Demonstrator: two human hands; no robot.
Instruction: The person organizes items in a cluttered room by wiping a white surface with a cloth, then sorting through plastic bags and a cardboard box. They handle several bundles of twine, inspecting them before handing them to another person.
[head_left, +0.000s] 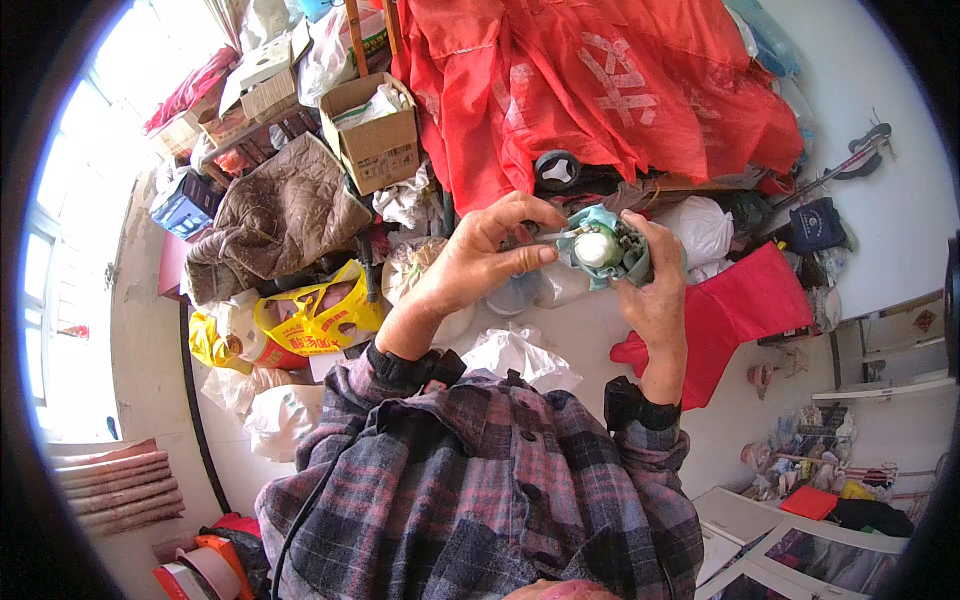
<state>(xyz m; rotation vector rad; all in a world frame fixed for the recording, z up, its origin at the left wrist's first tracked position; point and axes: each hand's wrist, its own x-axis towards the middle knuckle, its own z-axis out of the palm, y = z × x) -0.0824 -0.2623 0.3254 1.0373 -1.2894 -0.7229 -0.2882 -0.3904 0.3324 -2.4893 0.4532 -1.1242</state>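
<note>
My right hand (654, 281) grips a teal wrapped bundle (636, 255) from its right side, thumb and fingers around it. The wrapping looks like cloth or soft plastic with ragged edges, and greenish and dark bits show inside. A round white end (594, 249) faces up from the middle of the bundle. From the left, my left hand (499, 247) reaches to it, with a thin pale strip (556, 236) between thumb and fingers that meets the bundle's edge. What the strip is cannot be made out. Both hands are raised in front of my chest.
Red fabric (525, 90) covers a large pile ahead. To the left are a cardboard box (382, 150), a brown quilted cloth (277, 217) and a yellow plastic bag (319, 315). White plastic bags (517, 356) lie below my hands. A red cloth piece (720, 330) is at right.
</note>
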